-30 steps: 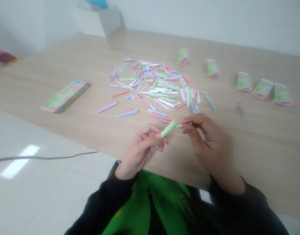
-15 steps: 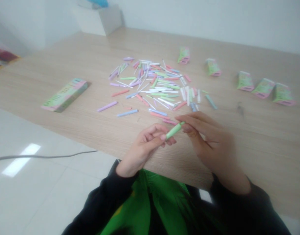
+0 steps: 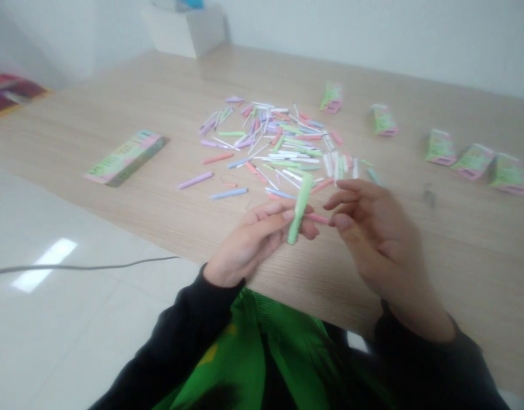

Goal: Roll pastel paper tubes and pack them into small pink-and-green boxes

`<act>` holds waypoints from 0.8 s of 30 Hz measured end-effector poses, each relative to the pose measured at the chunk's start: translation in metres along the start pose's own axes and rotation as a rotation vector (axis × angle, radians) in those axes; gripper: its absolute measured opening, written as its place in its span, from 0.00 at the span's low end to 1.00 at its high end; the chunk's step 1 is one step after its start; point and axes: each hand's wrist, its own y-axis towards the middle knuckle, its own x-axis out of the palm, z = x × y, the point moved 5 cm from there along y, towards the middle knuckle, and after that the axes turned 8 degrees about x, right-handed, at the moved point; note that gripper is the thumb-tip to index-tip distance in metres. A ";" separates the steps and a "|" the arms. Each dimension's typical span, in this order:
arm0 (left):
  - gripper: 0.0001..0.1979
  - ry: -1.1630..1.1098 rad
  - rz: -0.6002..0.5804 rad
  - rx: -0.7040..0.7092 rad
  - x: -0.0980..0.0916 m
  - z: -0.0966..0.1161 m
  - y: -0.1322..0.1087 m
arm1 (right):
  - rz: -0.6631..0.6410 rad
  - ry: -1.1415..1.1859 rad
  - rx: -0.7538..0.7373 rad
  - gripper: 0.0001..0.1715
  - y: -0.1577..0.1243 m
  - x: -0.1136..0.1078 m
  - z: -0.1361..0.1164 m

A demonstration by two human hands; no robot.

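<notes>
Left hand point(image 3: 249, 242) curled, thumb and fingers pinching pale green tube point(image 3: 300, 208) upright over wooden tabletop point(image 3: 467, 256); right hand point(image 3: 373, 239) pinching thin pink stick point(image 3: 318, 218), its tip just beside tube; light, steady pinches advisable.

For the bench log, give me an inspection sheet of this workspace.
Surface: light wood-grain table, with a small dark mark near the right-hand packets.
Job's things: pale green tube; pink stick, its end at the tube.
Clutter: loose heap of pastel sticks; long flat box; five small green-and-pink packets toward the far right.
Grippers: left hand holds the tube; right hand pinches the stick.
Cables: thin grey cable across the floor.
Surroundings: tiled floor; white wall; white block; red patterned item far left.
</notes>
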 end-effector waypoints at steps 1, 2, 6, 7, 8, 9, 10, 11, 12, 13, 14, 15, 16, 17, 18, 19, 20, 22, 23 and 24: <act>0.09 -0.009 -0.002 0.001 0.000 0.001 0.000 | -0.003 0.023 0.002 0.23 0.000 0.000 0.000; 0.09 -0.007 -0.009 0.005 0.001 0.003 -0.001 | -0.010 0.049 0.009 0.23 0.000 0.001 0.000; 0.09 0.166 -0.063 0.011 0.005 0.008 -0.006 | -0.010 0.181 0.074 0.21 0.001 0.001 0.001; 0.08 0.257 -0.071 0.002 0.005 0.009 -0.007 | -0.023 0.221 0.117 0.20 0.000 0.002 0.004; 0.08 0.363 -0.072 -0.006 0.004 0.011 -0.008 | -0.048 0.265 0.166 0.19 0.000 0.004 0.009; 0.09 0.479 -0.065 -0.010 0.003 0.012 -0.009 | -0.089 0.314 0.222 0.18 -0.002 0.007 0.014; 0.09 0.601 -0.055 -0.007 0.002 0.015 -0.009 | -0.137 0.365 0.283 0.17 -0.003 0.012 0.021; 0.08 0.720 -0.040 0.012 0.002 0.018 -0.009 | -0.181 0.415 0.345 0.16 -0.005 0.017 0.028; 0.05 0.830 -0.017 0.050 0.002 0.022 -0.008 | -0.210 0.472 0.407 0.15 -0.008 0.022 0.036; 0.02 0.923 0.011 0.100 0.002 0.027 -0.007 | -0.222 0.534 0.467 0.14 -0.010 0.028 0.043; 0.00 0.998 0.037 0.148 0.003 0.032 -0.006 | -0.228 0.601 0.523 0.13 -0.012 0.033 0.050; 0.02 1.050 0.060 0.186 0.004 0.036 -0.006 | -0.235 0.673 0.572 0.12 -0.014 0.039 0.055; 0.03 1.081 0.077 0.215 0.005 0.040 -0.005 | -0.244 0.746 0.608 0.11 -0.015 0.044 0.057; 0.03 1.098 0.088 0.230 0.006 0.043 -0.004 | -0.260 0.815 0.633 0.11 -0.016 0.049 0.057; 0.02 1.111 0.095 0.237 0.006 0.045 -0.004 | -0.279 0.878 0.652 0.11 -0.016 0.052 0.056; 0.01 1.123 0.099 0.242 0.007 0.047 -0.004 | -0.300 0.931 0.674 0.10 -0.017 0.055 0.054; 0.01 1.136 0.102 0.247 0.008 0.048 -0.003 | -0.319 0.975 0.702 0.09 -0.017 0.057 0.052; 0.01 1.160 0.110 0.251 0.008 0.052 -0.003 | -0.357 1.052 0.768 0.07 -0.018 0.059 0.048; 0.02 1.167 0.113 0.248 0.007 0.054 -0.003 | -0.374 1.083 0.800 0.06 -0.019 0.060 0.047; 0.02 1.169 0.114 0.243 0.007 0.056 -0.002 | -0.387 1.109 0.826 0.05 -0.019 0.060 0.046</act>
